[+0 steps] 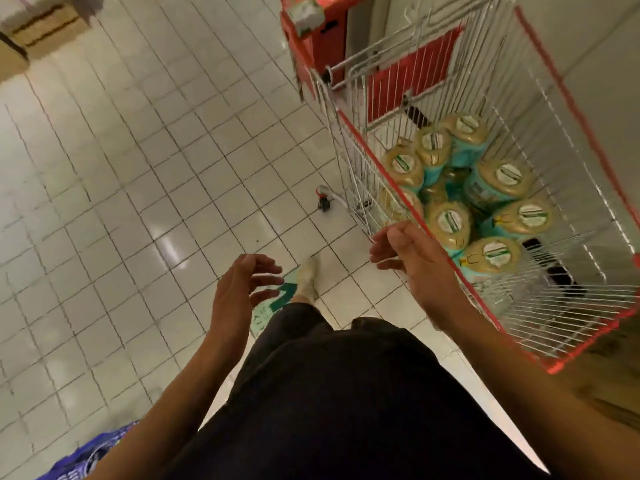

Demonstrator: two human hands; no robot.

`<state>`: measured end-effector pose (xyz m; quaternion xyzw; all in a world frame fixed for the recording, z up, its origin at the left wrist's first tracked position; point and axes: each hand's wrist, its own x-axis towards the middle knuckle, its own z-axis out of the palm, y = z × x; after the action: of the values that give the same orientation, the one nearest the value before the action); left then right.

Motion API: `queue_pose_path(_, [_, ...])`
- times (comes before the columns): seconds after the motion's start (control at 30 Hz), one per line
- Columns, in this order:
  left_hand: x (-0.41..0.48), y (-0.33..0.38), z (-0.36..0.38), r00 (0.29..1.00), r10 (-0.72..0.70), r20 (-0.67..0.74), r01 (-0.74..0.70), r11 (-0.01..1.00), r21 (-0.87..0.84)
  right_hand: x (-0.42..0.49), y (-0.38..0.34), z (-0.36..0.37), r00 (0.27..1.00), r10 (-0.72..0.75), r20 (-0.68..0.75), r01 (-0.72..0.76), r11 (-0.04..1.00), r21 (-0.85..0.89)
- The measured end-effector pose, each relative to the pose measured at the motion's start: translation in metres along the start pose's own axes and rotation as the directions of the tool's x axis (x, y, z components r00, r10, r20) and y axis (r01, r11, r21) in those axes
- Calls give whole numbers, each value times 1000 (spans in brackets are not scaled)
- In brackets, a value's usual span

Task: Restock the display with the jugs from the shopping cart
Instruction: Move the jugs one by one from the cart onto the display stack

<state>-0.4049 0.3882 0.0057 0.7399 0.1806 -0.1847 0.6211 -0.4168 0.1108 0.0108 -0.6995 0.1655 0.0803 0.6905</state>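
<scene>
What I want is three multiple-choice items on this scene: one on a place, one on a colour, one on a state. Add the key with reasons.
1. Where are the jugs?
A) on the floor
B) inside the cart
C) on a shelf

2. What colour is the trim on the cart's rim?
A) red
B) blue
C) black

3. What are the hands doing?
A) each grips a jug
B) both grip the cart's handle
C) both hold nothing

Key:
1 B: the gold-capped jugs stand together inside the wire basket.
2 A: red trim runs along the rim.
3 C: the left hand hangs over the floor tiles and the right hand is by the cart's near rim. Both have loosely curled fingers and hold nothing.
</scene>
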Motion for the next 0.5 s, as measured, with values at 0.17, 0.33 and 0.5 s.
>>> queue_pose_path(0.17, [102, 72, 24, 976, 17, 217, -24, 999, 26, 44, -16, -3, 966, 88, -242, -69, 994, 85])
queue_pose_path(0.33, [184, 131, 84, 880, 46, 472, -149, 972, 182, 58, -26, -25, 868, 169, -468, -70, 972, 222])
queue_pose_path(0.5, [234, 169, 174, 801, -25, 598, -132, 967, 217, 72, -14, -65, 731, 267, -627, -79, 947, 311])
